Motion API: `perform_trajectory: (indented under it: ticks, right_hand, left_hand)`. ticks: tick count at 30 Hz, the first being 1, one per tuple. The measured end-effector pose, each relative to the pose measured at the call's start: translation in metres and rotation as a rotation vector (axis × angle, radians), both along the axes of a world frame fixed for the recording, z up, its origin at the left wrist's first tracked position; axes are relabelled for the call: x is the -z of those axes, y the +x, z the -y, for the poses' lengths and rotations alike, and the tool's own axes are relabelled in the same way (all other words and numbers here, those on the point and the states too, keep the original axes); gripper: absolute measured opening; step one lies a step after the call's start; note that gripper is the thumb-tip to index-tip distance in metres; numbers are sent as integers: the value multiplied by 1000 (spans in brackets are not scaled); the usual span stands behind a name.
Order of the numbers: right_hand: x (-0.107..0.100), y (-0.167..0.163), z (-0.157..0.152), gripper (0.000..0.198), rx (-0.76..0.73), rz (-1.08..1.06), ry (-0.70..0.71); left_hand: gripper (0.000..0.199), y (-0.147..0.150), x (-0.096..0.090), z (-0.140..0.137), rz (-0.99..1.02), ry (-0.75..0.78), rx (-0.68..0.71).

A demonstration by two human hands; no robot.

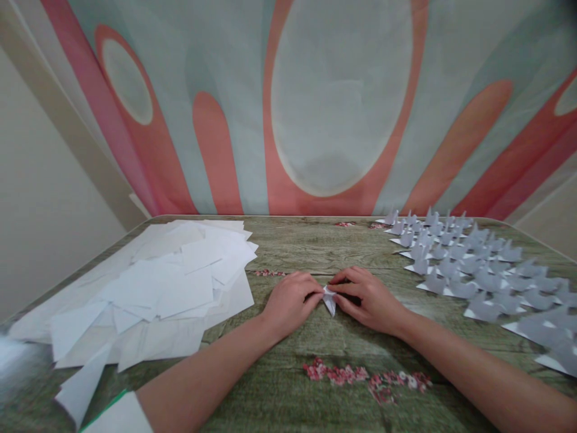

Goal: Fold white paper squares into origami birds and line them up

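A small folded white paper [330, 304] is held at the middle of the table, its pointed end toward me. My left hand [295, 302] pinches its left side between thumb and fingertips. From the other side, my right hand [367, 299] grips it with thumb and index finger. The fingers cover its upper part, so its full shape is partly hidden. Many finished folded paper figures [489, 279], with upright points, stand in rows on the right. To the left lies a spread pile of loose white paper sheets [180, 282].
The wood-patterned tabletop [293, 246] bears printed pink flowers [336, 371]. Behind its far edge hangs a patterned red and pale blue cloth [225, 156]. A white wall [49, 174] stands at the left. One paper strip [88, 385] juts toward the near left.
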State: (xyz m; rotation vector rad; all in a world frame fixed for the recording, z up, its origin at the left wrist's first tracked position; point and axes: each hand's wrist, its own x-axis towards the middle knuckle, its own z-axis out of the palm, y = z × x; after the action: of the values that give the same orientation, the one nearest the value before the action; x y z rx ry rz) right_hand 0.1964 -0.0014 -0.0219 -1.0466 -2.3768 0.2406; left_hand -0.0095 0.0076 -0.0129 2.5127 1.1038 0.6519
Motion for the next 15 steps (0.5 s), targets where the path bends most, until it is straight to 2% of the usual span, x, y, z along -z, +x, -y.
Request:
perform_trajectory:
  ticks: [15]
  right_hand:
    - [5, -2, -2, 20, 5, -16, 23]
  left_hand:
    - [7, 3, -1, -5, -38, -19, -80]
